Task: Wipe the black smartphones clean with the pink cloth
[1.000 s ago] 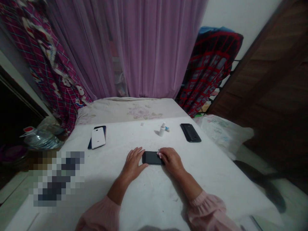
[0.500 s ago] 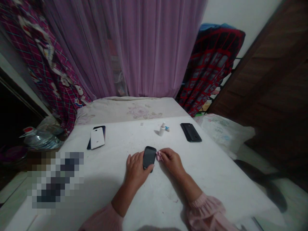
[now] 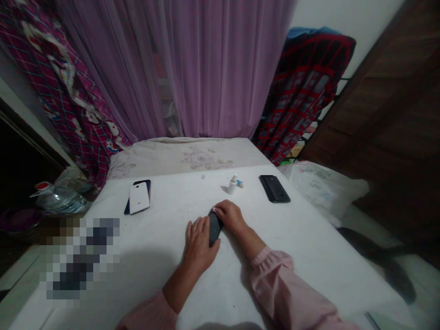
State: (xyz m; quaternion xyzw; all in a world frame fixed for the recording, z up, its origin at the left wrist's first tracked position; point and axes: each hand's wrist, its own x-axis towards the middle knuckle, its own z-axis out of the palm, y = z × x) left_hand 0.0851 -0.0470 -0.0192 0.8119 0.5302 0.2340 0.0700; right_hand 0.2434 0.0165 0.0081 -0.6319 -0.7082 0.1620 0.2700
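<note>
A dark smartphone [image 3: 215, 228] lies tilted on the white-covered table, in front of me. My left hand [image 3: 199, 244] grips it along the left side, with the thumb at its lower right edge. Between the fingertips of my right hand [image 3: 231, 217] is a small pink cloth [image 3: 215, 209], pressed at the phone's top end. Most of the cloth is hidden by those fingers. Beyond the hands stands a small white spray bottle [image 3: 232, 185], beside a little blue-and-white item [image 3: 239, 184] whose kind I cannot make out.
On the left, a white phone [image 3: 140, 198] overlaps a dark one. Black phones [image 3: 275, 189] lie stacked near the table's right edge. A small grey square [image 3: 203, 177] is farther back. Off the table are a large water bottle [image 3: 60, 199] and a whitish plastic bag [image 3: 323, 183].
My right hand has moved with the pink cloth from the phone's right side up to its top end. The phone has turned clockwise slightly under my left hand.
</note>
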